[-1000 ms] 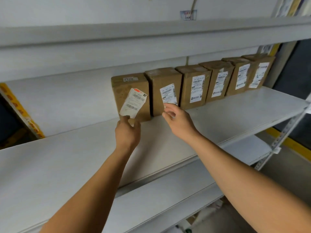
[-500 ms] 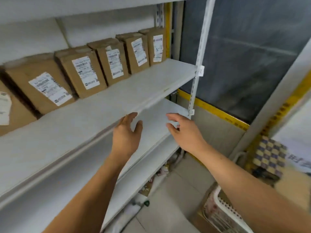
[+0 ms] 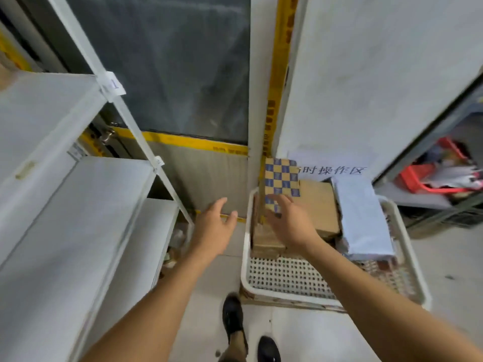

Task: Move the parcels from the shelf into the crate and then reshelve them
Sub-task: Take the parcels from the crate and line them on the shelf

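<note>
A white perforated crate (image 3: 287, 280) stands on the floor to the right of the white shelf (image 3: 65, 205). Inside it are brown cardboard parcels (image 3: 320, 205), a blue-and-yellow checkered parcel (image 3: 281, 176) standing at the back left, and a pale blue wrapped parcel (image 3: 362, 218) on the right. My right hand (image 3: 290, 220) hovers over the crate's left side with fingers spread, just in front of the checkered parcel, holding nothing. My left hand (image 3: 214, 226) is open in the air left of the crate, between it and the shelf.
The shelf's slanted white upright (image 3: 125, 113) runs down to the floor beside my left hand. A dark rack (image 3: 444, 178) with a red bin stands at the right. A white pillar with a paper sign (image 3: 329, 165) is behind the crate. My shoes (image 3: 235, 317) are on the grey floor.
My view has swung from the row of shelved parcels down and right to the crate on the floor. Both hands left the shelf and now reach, empty, toward the crate.
</note>
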`<control>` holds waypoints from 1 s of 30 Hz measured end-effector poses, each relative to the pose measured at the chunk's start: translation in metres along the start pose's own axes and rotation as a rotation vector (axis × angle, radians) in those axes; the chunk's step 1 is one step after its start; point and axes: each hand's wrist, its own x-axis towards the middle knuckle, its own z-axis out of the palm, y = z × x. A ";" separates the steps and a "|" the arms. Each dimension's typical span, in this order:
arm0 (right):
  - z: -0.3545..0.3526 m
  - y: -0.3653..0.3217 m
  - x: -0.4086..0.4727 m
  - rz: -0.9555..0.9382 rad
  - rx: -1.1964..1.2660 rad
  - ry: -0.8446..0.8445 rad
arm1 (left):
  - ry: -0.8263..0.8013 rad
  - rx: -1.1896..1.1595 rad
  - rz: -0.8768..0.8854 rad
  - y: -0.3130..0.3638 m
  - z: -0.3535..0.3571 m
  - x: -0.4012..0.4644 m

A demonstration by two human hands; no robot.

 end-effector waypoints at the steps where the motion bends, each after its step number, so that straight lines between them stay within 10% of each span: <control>1: -0.005 0.011 0.008 0.058 -0.007 0.036 | -0.051 -0.001 0.006 0.005 0.014 0.016; 17: 0.028 0.103 0.082 0.457 0.468 0.011 | -0.493 -0.268 -0.170 0.020 0.103 0.119; 30: -0.022 0.055 0.067 0.147 0.797 -0.298 | -0.141 -0.535 -0.176 0.018 0.031 0.036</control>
